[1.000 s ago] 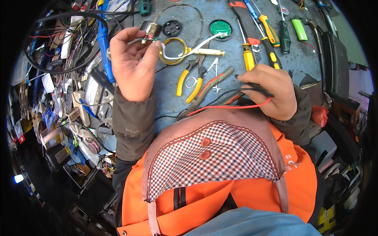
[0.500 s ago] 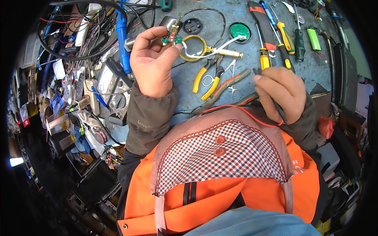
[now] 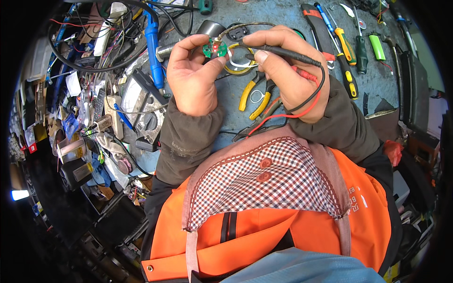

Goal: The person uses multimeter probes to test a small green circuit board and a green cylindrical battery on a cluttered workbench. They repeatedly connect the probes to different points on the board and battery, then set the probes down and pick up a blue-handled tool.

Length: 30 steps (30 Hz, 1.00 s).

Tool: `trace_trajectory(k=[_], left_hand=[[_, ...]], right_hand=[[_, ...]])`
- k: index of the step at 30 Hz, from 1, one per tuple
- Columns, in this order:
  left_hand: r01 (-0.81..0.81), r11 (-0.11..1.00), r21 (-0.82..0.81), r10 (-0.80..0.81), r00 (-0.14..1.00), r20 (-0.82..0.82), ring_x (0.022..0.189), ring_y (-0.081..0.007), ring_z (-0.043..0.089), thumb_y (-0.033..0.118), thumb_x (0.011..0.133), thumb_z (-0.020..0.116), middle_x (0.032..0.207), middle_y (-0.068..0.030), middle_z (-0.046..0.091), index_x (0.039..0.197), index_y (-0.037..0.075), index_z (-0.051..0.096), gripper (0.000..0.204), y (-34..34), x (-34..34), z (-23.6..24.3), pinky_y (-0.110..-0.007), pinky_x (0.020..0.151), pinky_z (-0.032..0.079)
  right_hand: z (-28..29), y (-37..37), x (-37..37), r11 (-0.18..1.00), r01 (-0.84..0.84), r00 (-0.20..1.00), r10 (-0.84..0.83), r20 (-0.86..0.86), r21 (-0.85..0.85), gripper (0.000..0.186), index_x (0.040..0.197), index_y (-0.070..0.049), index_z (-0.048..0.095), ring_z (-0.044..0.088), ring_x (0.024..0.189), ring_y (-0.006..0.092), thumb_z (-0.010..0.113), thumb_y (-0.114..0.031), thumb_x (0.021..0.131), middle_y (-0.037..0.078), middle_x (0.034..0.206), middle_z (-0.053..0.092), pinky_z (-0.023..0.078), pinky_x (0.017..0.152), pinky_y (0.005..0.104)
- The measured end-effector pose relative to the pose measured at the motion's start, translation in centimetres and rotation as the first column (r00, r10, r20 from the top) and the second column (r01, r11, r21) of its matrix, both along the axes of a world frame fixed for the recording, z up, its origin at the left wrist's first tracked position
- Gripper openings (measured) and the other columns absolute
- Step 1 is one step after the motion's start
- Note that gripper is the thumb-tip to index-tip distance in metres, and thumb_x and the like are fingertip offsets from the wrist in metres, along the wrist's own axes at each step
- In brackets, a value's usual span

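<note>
Raised left hand (image 3: pixel 192 87) pinches a circuit board (image 3: pixel 208 49); right hand (image 3: pixel 293 78), angled inward, grips probes (image 3: pixel 299 56).

One lit circuit board (image 3: pixel 215 48), two test probes (image 3: pixel 283 51), two apron buttons (image 3: pixel 265 162).

circuit board (image 3: pixel 207 50): green | probe (image 3: pixel 285 51): black | second probe (image 3: pixel 305 74): red | pliers (image 3: pixel 247 96): yellow-handled | apron (image 3: pixel 257 191): pink, checked

Fairly bright, even light covers the table (image 3: pixel 381 81) and orange jacket (image 3: pixel 255 236); shadows look soft. Red light glows on the circuit board (image 3: pixel 218 49). A white light (image 3: pixel 20 195) glares at far left, beside dim clutter (image 3: pixel 106 210). Edges bend toward a black rim.
</note>
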<state>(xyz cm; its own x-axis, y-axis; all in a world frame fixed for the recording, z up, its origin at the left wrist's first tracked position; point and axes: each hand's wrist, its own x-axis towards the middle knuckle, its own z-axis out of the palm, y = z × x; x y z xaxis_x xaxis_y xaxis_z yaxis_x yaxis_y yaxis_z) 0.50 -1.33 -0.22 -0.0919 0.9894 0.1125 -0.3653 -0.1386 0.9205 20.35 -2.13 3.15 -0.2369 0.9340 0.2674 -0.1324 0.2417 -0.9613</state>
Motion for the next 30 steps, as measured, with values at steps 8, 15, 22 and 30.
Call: trace_trajectory(k=[8, 15, 22, 30], left_hand=[[0.008, 1.000, -0.011, -0.007, 1.000, 0.024, 0.102, -0.0216, 0.068, -0.022, 0.082, 0.062, 0.116, -0.0168, 0.066, 0.124, -0.006, 0.055, 0.045, 0.0, 0.1, -0.1, -0.035, 0.091, 0.059], [0.001, 0.999, -0.035, -0.001, 1.000, 0.011, 0.101, -0.0212, 0.068, -0.020, 0.083, 0.062, 0.115, -0.0156, 0.067, 0.126, -0.006, 0.057, 0.045, -0.1, -0.1, -0.3, -0.032, 0.090, 0.057], [0.015, 1.000, -0.010, -0.016, 1.000, -0.013, 0.106, -0.0206, 0.067, -0.020, 0.083, 0.063, 0.120, -0.0158, 0.065, 0.126, -0.004, 0.058, 0.046, -0.1, 0.0, -0.3, -0.033, 0.095, 0.056], [0.029, 0.999, 0.016, -0.029, 0.999, -0.036, 0.113, -0.0199, 0.063, -0.022, 0.079, 0.065, 0.133, -0.0156, 0.056, 0.122, -0.002, 0.058, 0.047, 0.1, 0.5, -0.4, -0.032, 0.093, 0.055]], right_hand=[[-0.4, 0.0, -1.2, 0.994, 0.066, 0.997, -0.063, -0.040, 0.083, 0.015, 0.110, 0.002, 0.069, 0.065, 0.088, 0.0106, 0.067, -0.009, 0.100, 0.004, 0.093, 0.067, 0.052, 0.076, 0.0248], [-1.2, 0.1, -3.2, 0.983, 0.133, 0.978, -0.151, -0.142, -0.124, 0.015, 0.109, 0.000, 0.069, 0.054, 0.072, 0.0045, 0.068, -0.013, 0.101, -0.001, 0.083, 0.062, 0.043, 0.061, 0.0220], [-1.7, 0.4, -3.0, 0.983, 0.119, 0.984, -0.135, -0.114, -0.137, 0.017, 0.109, -0.001, 0.069, 0.056, 0.072, 0.0058, 0.066, -0.015, 0.101, 0.000, 0.084, 0.063, 0.045, 0.061, 0.0230], [-2.4, 0.8, -3.3, 0.983, 0.147, 0.974, -0.163, -0.157, -0.108, 0.018, 0.109, 0.000, 0.069, 0.059, 0.073, 0.0078, 0.068, -0.016, 0.100, 0.002, 0.085, 0.064, 0.048, 0.062, 0.0239]])
